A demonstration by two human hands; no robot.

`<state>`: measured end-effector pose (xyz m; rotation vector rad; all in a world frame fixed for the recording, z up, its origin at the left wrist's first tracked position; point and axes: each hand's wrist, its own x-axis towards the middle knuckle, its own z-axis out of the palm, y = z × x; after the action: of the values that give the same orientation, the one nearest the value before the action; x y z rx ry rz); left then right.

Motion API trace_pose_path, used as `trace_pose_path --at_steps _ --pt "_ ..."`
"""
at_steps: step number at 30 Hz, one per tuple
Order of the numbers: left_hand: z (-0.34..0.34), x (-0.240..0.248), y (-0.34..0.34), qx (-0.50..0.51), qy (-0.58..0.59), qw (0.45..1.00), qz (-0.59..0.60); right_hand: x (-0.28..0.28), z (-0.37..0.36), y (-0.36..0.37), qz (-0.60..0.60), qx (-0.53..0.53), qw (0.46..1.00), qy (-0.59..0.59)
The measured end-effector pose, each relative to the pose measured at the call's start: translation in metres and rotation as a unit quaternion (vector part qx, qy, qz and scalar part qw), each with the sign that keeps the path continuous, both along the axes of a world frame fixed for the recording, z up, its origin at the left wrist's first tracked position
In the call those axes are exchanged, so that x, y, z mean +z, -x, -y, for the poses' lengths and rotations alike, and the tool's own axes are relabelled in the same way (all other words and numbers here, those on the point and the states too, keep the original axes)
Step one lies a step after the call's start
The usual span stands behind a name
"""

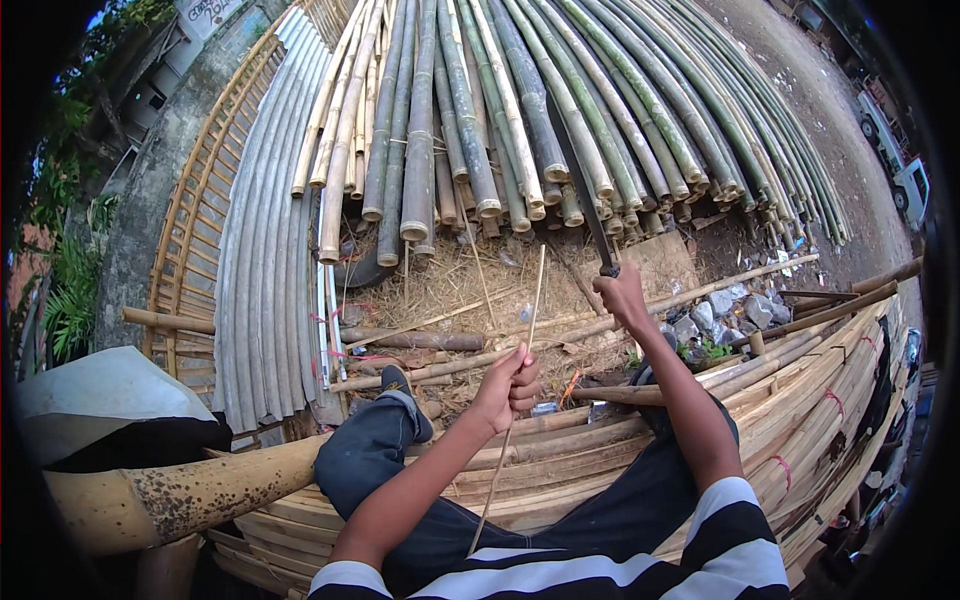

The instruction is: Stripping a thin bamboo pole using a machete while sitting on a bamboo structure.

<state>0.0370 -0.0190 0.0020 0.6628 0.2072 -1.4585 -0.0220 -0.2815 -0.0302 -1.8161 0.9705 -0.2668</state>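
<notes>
My left hand is closed around a thin bamboo strip, which stands nearly upright with its lower end slanting toward my lap. To its right, my right hand grips the handle of a machete. Its long dark blade points up and away, in line with the cut ends of the bamboo poles; whether it touches them I cannot tell. The strip and the blade are apart. Beneath me lies a stack of split bamboo slats, with my legs in jeans resting over it.
Corrugated sheeting and a bamboo lattice frame lean on the left. A thick spotted bamboo pole lies beside my knee. Straw and offcuts litter the ground ahead. Broken stones are at right; a white truck is farther off.
</notes>
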Motion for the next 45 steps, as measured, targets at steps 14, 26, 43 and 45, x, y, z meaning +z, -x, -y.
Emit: trace_pose_path --at_steps 14,26,43,45 --pt "-0.006 0.007 0.03 0.043 -0.09 0.992 0.08 0.01 -0.069 -0.011 -0.044 0.299 0.918 0.257" --pt "-0.001 -0.02 -0.01 -0.006 0.022 0.998 -0.061 -0.005 -0.005 0.013 -0.06 0.11 0.992 0.031" --pt "0.006 0.041 0.037 -0.004 -0.106 0.988 0.114 0.007 -0.008 -0.01 -0.091 0.123 0.985 0.082" --pt "0.008 0.046 0.042 -0.025 -0.045 0.993 0.109 -0.009 0.015 -0.005 -0.101 0.047 0.993 0.027"
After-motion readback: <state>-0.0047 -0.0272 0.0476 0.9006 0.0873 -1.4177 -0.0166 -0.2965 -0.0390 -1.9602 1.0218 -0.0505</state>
